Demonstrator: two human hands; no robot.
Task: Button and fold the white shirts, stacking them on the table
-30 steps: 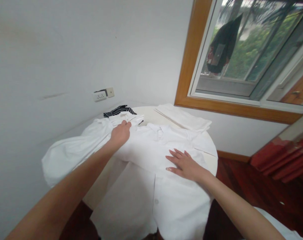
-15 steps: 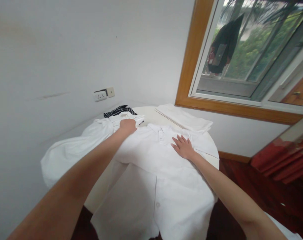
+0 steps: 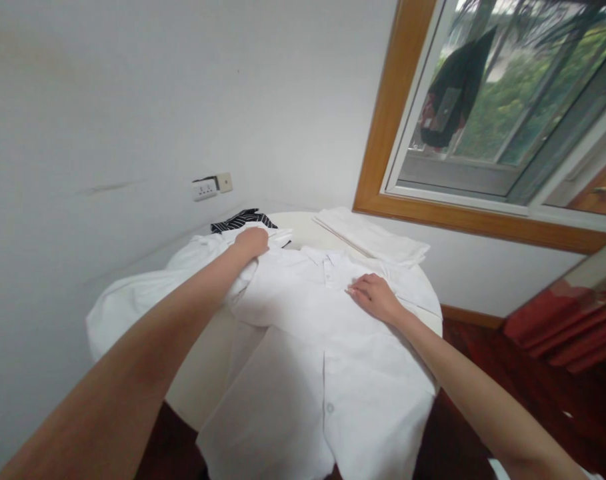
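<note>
White shirt (image 3: 303, 313) lies under the right hand (image 3: 376, 298), fingers now drawn together.

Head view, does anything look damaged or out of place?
Yes, on the wall: a dark gap shows above the socket but not the plate beside it, so the socket looks poorly fitted. A scuff runs farther left.

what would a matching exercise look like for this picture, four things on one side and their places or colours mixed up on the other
Column 1
1. left hand
2. right hand
3. curtain
4. wall socket

Column 2
A. red, at the right edge of the view
B. on the wall, left of the window frame
C. on the front of the spread white shirt
D. just in front of the black striped cloth

Pairs: 1-D, 2-C, 3-A, 4-B
</note>
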